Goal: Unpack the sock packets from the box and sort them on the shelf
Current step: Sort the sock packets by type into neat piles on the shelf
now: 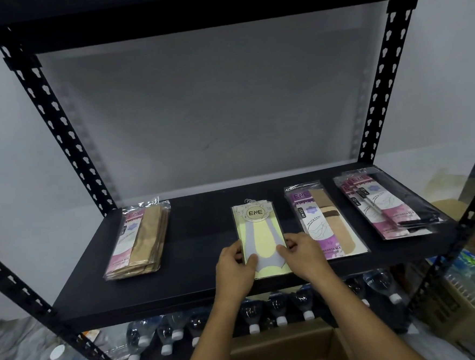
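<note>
A yellow and grey sock packet stack (258, 231) lies in the middle of the black shelf (199, 255). My left hand (235, 267) grips its near left edge and my right hand (303, 255) grips its near right edge. A stack of tan sock packets (141, 241) lies on the shelf's left part. To the right of the middle stack lies a purple packet with beige socks (322, 221). Pink packets with black socks (384, 206) are piled at the far right. The open cardboard box (285, 350) stands below the shelf, between my forearms.
Black slotted uprights (58, 130) frame the shelf on both sides, with a crossbeam above. Water bottles (279, 309) lie on the level under the shelf. More bottles and cardboard cartons (464, 299) stand at the lower right, plastic-wrapped bottles at the lower left.
</note>
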Available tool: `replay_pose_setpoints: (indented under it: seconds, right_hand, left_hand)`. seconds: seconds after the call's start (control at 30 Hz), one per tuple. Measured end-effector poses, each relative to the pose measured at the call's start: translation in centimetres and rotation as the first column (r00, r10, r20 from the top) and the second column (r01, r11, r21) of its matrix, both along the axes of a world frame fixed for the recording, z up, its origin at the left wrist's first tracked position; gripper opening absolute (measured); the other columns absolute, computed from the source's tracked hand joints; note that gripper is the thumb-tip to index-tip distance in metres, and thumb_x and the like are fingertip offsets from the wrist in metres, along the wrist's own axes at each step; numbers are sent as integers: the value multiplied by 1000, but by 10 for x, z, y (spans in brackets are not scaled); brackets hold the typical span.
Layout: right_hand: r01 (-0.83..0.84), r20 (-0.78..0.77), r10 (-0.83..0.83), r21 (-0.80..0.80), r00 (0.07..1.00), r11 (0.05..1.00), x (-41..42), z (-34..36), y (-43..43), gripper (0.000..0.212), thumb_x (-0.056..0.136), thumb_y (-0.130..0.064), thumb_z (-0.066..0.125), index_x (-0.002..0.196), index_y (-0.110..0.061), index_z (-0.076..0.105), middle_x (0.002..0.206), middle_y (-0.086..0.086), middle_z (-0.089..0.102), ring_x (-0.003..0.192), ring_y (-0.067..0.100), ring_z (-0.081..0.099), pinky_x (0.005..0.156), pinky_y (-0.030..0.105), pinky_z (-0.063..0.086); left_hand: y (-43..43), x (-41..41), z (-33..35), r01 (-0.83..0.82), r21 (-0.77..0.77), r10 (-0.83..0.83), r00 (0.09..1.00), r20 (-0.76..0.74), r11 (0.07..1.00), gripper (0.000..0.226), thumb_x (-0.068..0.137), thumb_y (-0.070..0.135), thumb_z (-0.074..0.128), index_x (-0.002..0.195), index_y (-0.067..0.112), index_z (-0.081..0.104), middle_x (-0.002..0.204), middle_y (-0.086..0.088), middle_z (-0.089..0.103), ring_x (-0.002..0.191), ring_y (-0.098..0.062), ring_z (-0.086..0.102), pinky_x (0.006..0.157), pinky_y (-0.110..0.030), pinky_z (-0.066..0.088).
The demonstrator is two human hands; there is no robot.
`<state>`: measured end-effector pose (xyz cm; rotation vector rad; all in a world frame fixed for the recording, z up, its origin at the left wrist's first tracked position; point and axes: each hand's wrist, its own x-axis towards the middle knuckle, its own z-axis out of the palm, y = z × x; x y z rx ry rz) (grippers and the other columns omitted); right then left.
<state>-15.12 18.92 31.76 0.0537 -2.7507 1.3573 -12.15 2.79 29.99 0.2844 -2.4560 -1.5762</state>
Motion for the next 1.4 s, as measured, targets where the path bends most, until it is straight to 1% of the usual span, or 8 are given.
replay_pose_setpoints:
  seconds: [0.2,0.33,0.47,0.57,0.8,0.97,1.23,1.4]
  right_hand:
    - [1,20,-1,-15,1000,1000,-3,2,1,25,90,-23,61,108,-6,66,97,12,61,79,21,56,67,27,44]
    - [20,13,-20,-32,1000,999,-5,2,1,23,90,-23,60,95,-2,66,93,13,60,77,20,55,62,25,42]
    - [-15,28,14,25,1000,1000,-10,3,0,36,92,-20,56,59,-21,43,67,0,44,59,13,42,44,14,29]
    - [-22,38,20,55,999,998,-12,3,-1,29,93,-17,54,65,-15,48,77,1,46,62,10,42,50,15,28]
    - [-6,57,6,4,998,1000,-11,4,1,40,93,-20,55,58,-17,37,59,-2,39,52,9,37,45,19,27]
    - [-11,81,14,-38,997,999,-6,4,-1,20,89,-11,57,69,-8,58,62,-3,52,57,10,46,51,19,35]
    - [-11,60,16,-95,998,995,-13,1,-31,33,87,-5,58,56,-14,51,52,-7,46,49,6,41,43,9,32]
    - [-69,63,75,-96,995,993,-28,4,-72,20,88,-8,57,78,8,59,61,5,48,54,15,41,51,24,33]
  left_hand:
    - [-3,-4,-2,-5,2,5,1000,23,1000,48,90,24,66,136,17,52,126,6,53,91,4,55,57,-5,44]
    - [-7,-10,3,-37,55,34,998,50,998,63,93,30,62,148,13,36,141,5,46,105,-2,49,71,-11,39]
    - [-4,-17,9,35,101,-41,997,59,994,42,94,21,58,136,18,54,113,12,65,93,-2,63,73,-17,53]
    - [-4,-19,9,46,113,-55,995,81,993,47,93,19,59,140,19,50,121,1,64,103,-13,63,85,-31,56]
    - [-7,-14,7,21,134,-30,997,67,991,44,92,19,63,134,19,52,114,11,61,89,6,57,60,-7,46]
    - [-5,-4,-4,-10,104,2,997,71,995,43,88,17,68,129,17,57,114,8,64,97,2,59,71,-11,47]
    - [-37,-10,-1,-30,90,25,998,53,996,34,87,10,66,121,16,65,95,21,67,88,11,61,62,-3,47]
    - [-75,-19,3,-73,72,70,997,44,995,33,87,8,65,119,15,66,96,16,68,89,7,62,64,-6,47]
